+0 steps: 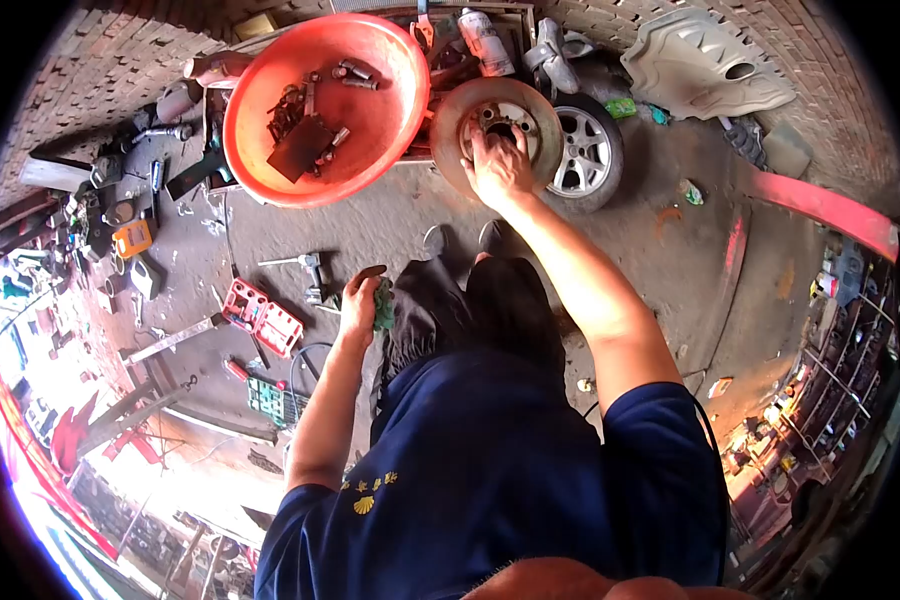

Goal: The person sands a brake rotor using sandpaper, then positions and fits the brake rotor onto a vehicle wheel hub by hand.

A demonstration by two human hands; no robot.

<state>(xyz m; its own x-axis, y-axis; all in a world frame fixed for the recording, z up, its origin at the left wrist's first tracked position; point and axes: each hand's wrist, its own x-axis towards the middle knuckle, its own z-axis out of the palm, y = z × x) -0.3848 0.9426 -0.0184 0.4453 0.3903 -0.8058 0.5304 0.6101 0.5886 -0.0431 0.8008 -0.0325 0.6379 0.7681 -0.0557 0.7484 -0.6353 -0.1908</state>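
The right hand [500, 172] lies with fingers loosely spread on the brake disc [454, 135], perhaps steadying it, while the left hand [358, 302] grips a green cloth [383, 307] well apart

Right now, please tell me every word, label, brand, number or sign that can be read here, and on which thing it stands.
No text reads clearly enough to quote.
Dark blue shirt: yellow characters above a yellow shell-like emblem, too small to read.
White bottle: markings too blurred to read.
Orange container: markings too blurred to read.
Disc under the right hand: no lettering visible.
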